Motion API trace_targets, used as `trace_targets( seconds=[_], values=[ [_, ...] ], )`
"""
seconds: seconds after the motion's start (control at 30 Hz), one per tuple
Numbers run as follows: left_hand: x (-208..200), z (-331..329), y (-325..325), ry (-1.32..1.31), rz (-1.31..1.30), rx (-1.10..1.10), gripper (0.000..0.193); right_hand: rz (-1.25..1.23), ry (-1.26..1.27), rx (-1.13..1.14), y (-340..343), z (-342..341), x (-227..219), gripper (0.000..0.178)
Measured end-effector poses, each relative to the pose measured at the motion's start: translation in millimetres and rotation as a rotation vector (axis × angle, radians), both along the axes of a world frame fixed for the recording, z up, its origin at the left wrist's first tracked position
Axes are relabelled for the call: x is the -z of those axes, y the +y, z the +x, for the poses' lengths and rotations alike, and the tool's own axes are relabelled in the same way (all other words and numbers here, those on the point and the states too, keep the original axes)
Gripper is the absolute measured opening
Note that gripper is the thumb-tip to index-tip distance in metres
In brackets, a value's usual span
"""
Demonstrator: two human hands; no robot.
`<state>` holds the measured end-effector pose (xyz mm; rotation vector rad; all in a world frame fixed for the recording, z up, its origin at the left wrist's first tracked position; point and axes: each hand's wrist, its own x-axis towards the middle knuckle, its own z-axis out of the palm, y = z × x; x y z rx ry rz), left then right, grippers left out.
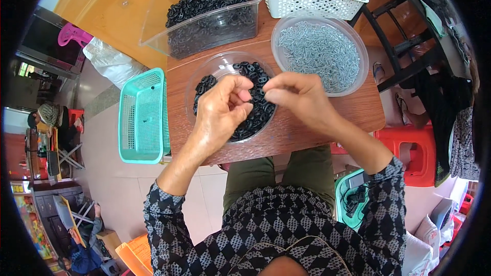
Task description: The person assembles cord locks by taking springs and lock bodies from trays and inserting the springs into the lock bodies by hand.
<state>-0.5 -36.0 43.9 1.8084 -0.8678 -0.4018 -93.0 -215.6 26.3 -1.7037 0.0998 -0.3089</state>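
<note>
One curled left hand point(219, 108) above bowl point(223, 65) of black parts point(260, 115); one pinched right hand point(300, 96) over its right rim. Anything held: cannot tell.

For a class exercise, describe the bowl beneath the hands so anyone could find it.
Start at the brown wooden table. By its near edge, below the left hand and right hand, sits a clear bowl of small black parts. Being round distinguishes it from the rectangular box, black contents from the tub of silvery pieces.

Black, grey-diamond-patterned top point(250, 225) with matching sleeves point(386, 194), dark olive-green trousers point(250, 176), bare hands point(219, 107) and forearms point(186, 158).
</note>
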Motion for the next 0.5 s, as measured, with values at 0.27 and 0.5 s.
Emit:
trace_targets(
  seconds=[0.27,0.5],
  values=[
    [-14,-22,10,-0.274,-0.074,0.075,0.058,0.347,0.101,-0.186,22,-5,-5,0.011],
    [3,-32,18,0.386,-0.401,-0.141,0.042,0.517,0.225,0.004,39,-11,-3,0.015]
  ],
)
